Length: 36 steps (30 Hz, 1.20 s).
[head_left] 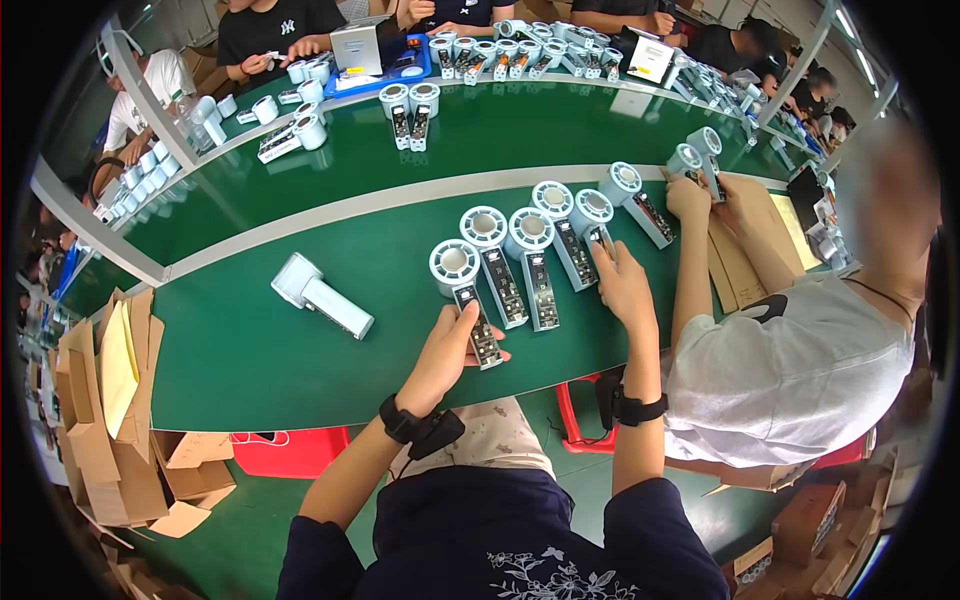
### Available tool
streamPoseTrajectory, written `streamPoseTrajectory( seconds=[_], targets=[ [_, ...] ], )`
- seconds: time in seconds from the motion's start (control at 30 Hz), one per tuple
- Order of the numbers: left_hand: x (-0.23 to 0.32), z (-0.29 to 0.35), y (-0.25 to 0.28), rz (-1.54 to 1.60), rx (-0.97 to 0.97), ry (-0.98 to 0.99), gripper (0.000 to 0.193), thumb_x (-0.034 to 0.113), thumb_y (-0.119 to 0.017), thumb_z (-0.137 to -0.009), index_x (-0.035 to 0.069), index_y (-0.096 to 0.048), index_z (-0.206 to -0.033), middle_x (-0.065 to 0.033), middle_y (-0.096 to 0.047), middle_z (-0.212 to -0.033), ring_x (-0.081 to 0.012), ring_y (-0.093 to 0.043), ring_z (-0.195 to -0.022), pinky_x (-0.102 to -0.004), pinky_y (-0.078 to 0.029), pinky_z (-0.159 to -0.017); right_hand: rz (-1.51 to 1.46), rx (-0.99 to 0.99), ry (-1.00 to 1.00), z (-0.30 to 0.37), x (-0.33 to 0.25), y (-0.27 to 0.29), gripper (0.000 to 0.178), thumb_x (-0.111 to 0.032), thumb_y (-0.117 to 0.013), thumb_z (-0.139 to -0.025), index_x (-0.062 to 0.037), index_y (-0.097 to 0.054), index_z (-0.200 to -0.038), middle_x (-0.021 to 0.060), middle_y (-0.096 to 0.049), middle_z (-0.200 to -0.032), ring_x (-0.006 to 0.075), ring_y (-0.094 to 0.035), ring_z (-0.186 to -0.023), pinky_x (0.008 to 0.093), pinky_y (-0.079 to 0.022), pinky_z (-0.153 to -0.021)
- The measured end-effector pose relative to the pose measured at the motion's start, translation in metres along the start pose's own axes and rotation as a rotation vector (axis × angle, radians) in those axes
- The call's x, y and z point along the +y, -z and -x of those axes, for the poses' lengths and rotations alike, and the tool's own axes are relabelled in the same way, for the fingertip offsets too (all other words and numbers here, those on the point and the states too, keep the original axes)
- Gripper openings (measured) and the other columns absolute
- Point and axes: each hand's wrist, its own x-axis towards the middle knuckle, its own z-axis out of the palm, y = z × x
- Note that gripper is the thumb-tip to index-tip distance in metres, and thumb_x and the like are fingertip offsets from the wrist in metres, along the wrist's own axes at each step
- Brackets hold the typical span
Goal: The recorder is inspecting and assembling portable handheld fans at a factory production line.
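Note:
My left hand (445, 345) is closed round the handle of a pale blue handheld fan (454, 262), whose open handle shows a dark circuit board. To its right, my right hand (625, 285) grips the handle of a similar fan (594, 207), fingers partly covering the board. Between the hands lie more such fans, including one (484, 228), another (529, 231) and a third (553, 200), round heads pointing away from me. Alone on the left lies a fan (325, 295) with its smooth casing turned up.
The green table (230, 370) has a pale divider rail (370, 207) across it. A co-worker (780, 370) on my right handles two fans (697, 155). Cardboard boxes (110, 420) stand at left; a red stool (290, 455) is below the edge. Several people and fans line the far side.

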Motion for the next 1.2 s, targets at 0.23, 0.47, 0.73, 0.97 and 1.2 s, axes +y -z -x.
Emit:
streamPoseTrajectory(
  seconds=[0.23, 0.47, 0.73, 0.97, 1.2],
  targets=[
    [0.004, -0.022, 0.005, -0.071, -0.086, -0.011, 0.044, 0.044, -0.035, -0.098, 0.000, -0.039, -0.107, -0.0146, -0.063, -0.092, -0.0257, -0.068, -0.072, -0.0305, -0.055, -0.063, 0.011, -0.037, 0.011, -0.013, -0.008, -0.003, 0.038, -0.036, -0.050, -0.092, 0.0011, -0.050, -0.087, 0.0122, -0.052, -0.062, 0.0216, -0.051, -0.054, 0.0327, -0.040, -0.051],
    [-0.002, -0.041, 0.002, -0.101, -0.132, -0.167, 0.059, 0.046, -0.039, -0.096, -0.004, -0.048, -0.067, -0.0114, -0.055, -0.056, -0.0284, -0.066, -0.058, -0.0304, -0.055, -0.052, 0.518, -0.106, 0.517, -0.031, 0.019, 0.007, 0.036, -0.030, -0.046, -0.093, 0.0013, -0.055, -0.109, 0.0258, -0.053, -0.116, 0.0383, -0.055, -0.105, 0.0389, -0.047, -0.081],
    [-0.008, -0.014, 0.009, -0.106, -0.165, -0.084, 0.055, 0.048, -0.033, -0.097, -0.006, -0.036, -0.100, -0.0177, -0.062, -0.078, -0.0243, -0.067, -0.059, -0.0298, -0.053, -0.050, 0.581, -0.042, 0.201, -0.001, -0.010, 0.014, 0.047, -0.042, -0.045, -0.095, 0.0001, -0.054, -0.114, 0.0230, -0.060, -0.096, 0.0388, -0.055, -0.083, 0.0426, -0.044, -0.071],
    [-0.021, 0.065, 0.062, -0.233, -0.198, -0.212, 0.039, 0.035, -0.038, -0.099, 0.000, -0.051, -0.106, -0.0096, -0.062, -0.083, -0.0185, -0.068, -0.069, -0.0260, -0.053, -0.061, -0.085, -0.287, 0.457, 0.110, -0.141, -0.021, 0.029, -0.021, -0.049, -0.095, -0.0008, -0.053, -0.116, 0.0123, -0.056, -0.111, 0.0237, -0.052, -0.101, 0.0335, -0.041, -0.084],
    [-0.025, 0.125, 0.097, -0.109, 0.030, -0.204, 0.028, 0.022, -0.038, -0.100, 0.001, -0.051, -0.113, -0.0086, -0.062, -0.090, -0.0159, -0.066, -0.079, -0.0267, -0.052, -0.069, -0.245, -0.381, 0.601, 0.160, -0.177, -0.121, 0.047, -0.018, -0.060, -0.086, 0.0028, -0.045, -0.124, 0.0189, -0.049, -0.115, 0.0320, -0.050, -0.100, 0.0383, -0.042, -0.082]
  ],
)
